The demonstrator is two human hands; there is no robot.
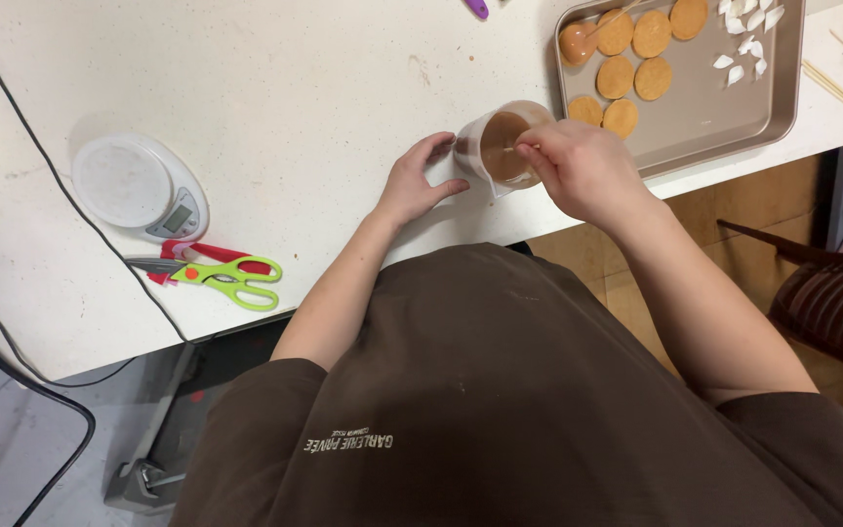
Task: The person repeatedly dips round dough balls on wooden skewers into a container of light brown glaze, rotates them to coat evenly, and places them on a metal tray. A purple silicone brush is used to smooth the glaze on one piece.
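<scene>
cup: clear plastic measuring cup sits near the table's front edge, just left of the baking tray, part full of smooth brown coating, looks like melted chocolate or caramel

left hand: left hand cups the side of it, fingers curled against the wall, so it's bracing rather than lifting

right hand: right hand hovers over the rim, fingertips pinched on a thin wooden stick that goes down into the brown stuff. can't see what's on the end, it's under the surface

tray: round tan cookies in rows, one dipped piece at the far left corner with a stick in it, white bits on the right

other stuff: kitchen scale and green-handled scissors off to the left, well apart; spare sticks right of the tray

doing it well, imo: keep that left hand firm so the cup doesn't tip, it's close to the edge. hold the stick upright, dip straight, let drips fall inside the rim

watch out: pinch looks light, a sideways wiggle could drop the piece in
</scene>
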